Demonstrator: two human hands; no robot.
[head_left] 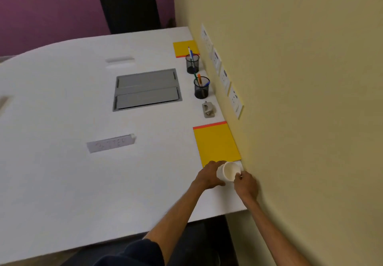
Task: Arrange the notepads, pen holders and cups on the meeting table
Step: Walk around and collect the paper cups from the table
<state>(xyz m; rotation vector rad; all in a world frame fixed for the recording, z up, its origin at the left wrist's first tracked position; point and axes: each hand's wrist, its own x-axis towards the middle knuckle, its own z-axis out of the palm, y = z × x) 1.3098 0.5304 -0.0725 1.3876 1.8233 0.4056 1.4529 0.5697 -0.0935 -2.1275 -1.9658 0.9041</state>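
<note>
A white cup (pixel 229 171) is tilted with its mouth toward me, just past the near edge of a yellow notepad (pixel 215 143) by the wall. My left hand (pixel 209 175) grips the cup's side. My right hand (pixel 245 184) pinches its rim on the wall side. A second yellow notepad (pixel 183 48) lies at the far end. Between the pads stand two black mesh pen holders, one farther (pixel 192 64) and one nearer (pixel 201 88), each with pens in it.
The white meeting table (pixel 62 162) runs along a yellow wall with sockets (pixel 224 78). A grey cable box (pixel 146 89) sits in the table's middle. A small grey punch (pixel 208 109) lies near the wall. A black chair (pixel 128 2) stands at the far end.
</note>
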